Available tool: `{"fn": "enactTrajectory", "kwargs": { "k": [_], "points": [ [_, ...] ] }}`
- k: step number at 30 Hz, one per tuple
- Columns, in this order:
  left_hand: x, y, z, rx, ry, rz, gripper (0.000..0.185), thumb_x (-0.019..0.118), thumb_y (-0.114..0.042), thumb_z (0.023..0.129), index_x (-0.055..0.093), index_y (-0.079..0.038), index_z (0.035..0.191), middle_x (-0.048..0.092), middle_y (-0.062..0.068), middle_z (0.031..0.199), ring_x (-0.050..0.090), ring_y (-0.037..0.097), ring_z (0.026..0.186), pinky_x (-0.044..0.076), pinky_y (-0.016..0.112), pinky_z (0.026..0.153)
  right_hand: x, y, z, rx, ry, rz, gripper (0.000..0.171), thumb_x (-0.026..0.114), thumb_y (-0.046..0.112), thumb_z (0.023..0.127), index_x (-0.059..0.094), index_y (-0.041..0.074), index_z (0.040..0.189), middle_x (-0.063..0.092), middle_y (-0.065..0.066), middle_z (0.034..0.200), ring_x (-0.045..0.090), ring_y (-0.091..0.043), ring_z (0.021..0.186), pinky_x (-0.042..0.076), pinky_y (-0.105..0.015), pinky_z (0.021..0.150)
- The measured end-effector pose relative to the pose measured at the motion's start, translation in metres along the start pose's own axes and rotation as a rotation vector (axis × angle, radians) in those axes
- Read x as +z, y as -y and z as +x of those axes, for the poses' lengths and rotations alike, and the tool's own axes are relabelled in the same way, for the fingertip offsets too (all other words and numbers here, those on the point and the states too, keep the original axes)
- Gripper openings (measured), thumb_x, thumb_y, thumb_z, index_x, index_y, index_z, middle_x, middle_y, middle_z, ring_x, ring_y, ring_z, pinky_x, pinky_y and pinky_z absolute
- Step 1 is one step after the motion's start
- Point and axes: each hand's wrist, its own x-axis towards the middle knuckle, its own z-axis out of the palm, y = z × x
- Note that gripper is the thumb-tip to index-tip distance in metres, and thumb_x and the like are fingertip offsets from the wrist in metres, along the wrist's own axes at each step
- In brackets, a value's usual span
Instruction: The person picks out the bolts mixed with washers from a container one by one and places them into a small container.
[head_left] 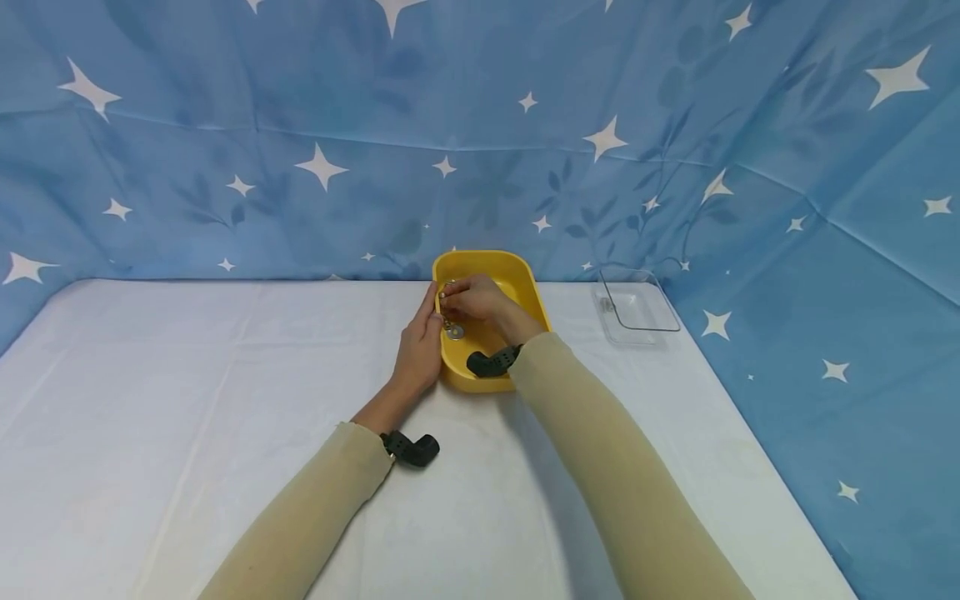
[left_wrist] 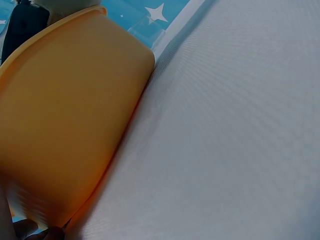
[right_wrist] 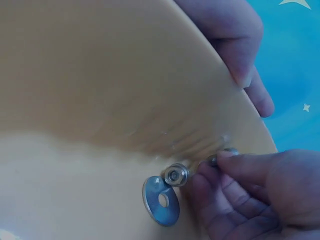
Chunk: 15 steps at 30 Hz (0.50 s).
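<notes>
A yellow bin (head_left: 528, 287) stands at the far side of the table. My left hand (head_left: 420, 354) holds its left wall, with the thumb hooked over the rim and the fingers along the outside. Inside the bin, my right hand (head_left: 478, 300) pinches a small metal piece (right_wrist: 212, 160) between thumb and fingertip; its kind is mostly hidden. Close to those fingertips lies a flange nut (right_wrist: 176, 175), touching a large flat washer (right_wrist: 161, 201) against the bin's wall. In the left wrist view, mostly the bin's outer wall (left_wrist: 75, 110) shows.
A clear plastic box (head_left: 637, 310) sits to the right of the bin near the table's far edge. White cloth (head_left: 247, 400) covers the table. A blue curtain with white stars (head_left: 480, 192) hangs behind and along the right side.
</notes>
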Motion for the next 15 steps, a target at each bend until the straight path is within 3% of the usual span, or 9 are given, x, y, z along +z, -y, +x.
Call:
{"fn": "enactTrajectory", "kwargs": {
  "k": [3, 7, 10, 13, 15],
  "points": [
    [0.002, 0.001, 0.0, -0.002, 0.008, -0.012, 0.057, 0.025, -0.028, 0.106, 0.019, -0.026, 0.163, 0.031, 0.005, 0.167, 0.051, 0.028, 0.137, 0.035, 0.043, 0.121, -0.003, 0.0, -0.003, -0.012, 0.006, -0.01, 0.02, 0.059, 0.004, 0.099, 0.069, -0.003, 0.116, 0.066, -0.012, 0.105, 0.065, -0.02, 0.091, 0.056, -0.038, 0.101],
    [0.004, 0.001, -0.001, -0.007, 0.018, -0.013, 0.057, 0.025, -0.029, 0.106, 0.018, -0.028, 0.163, 0.024, -0.004, 0.168, 0.035, 0.02, 0.151, 0.03, 0.042, 0.125, -0.009, -0.001, -0.007, -0.025, 0.012, 0.006, 0.022, 0.06, 0.004, 0.099, 0.069, -0.004, 0.117, 0.066, -0.011, 0.106, 0.065, -0.019, 0.092, 0.056, -0.038, 0.1],
    [0.003, 0.001, -0.001, -0.011, 0.01, -0.018, 0.057, 0.025, -0.029, 0.106, 0.019, -0.028, 0.163, 0.026, -0.003, 0.168, 0.039, 0.021, 0.149, 0.032, 0.042, 0.124, -0.013, -0.001, -0.011, -0.038, 0.023, 0.028, 0.024, 0.061, 0.005, 0.098, 0.069, -0.004, 0.119, 0.067, -0.012, 0.11, 0.066, -0.019, 0.093, 0.056, -0.037, 0.099],
    [0.0, 0.001, 0.0, -0.015, 0.003, -0.015, 0.057, 0.026, -0.028, 0.106, 0.02, -0.028, 0.163, 0.028, -0.002, 0.167, 0.049, 0.025, 0.14, 0.037, 0.042, 0.12, -0.017, 0.003, -0.017, -0.048, 0.047, 0.03, 0.025, 0.061, 0.006, 0.098, 0.068, -0.004, 0.121, 0.068, -0.013, 0.113, 0.066, -0.02, 0.095, 0.056, -0.037, 0.1],
    [-0.002, 0.0, 0.0, -0.014, 0.0, -0.005, 0.057, 0.026, -0.028, 0.106, 0.021, -0.027, 0.163, 0.029, -0.001, 0.167, 0.059, 0.03, 0.118, 0.042, 0.042, 0.113, -0.02, 0.005, -0.019, -0.048, 0.07, 0.031, 0.027, 0.061, 0.005, 0.098, 0.067, -0.005, 0.123, 0.067, -0.014, 0.116, 0.067, -0.023, 0.1, 0.056, -0.037, 0.1]
  ]
}}
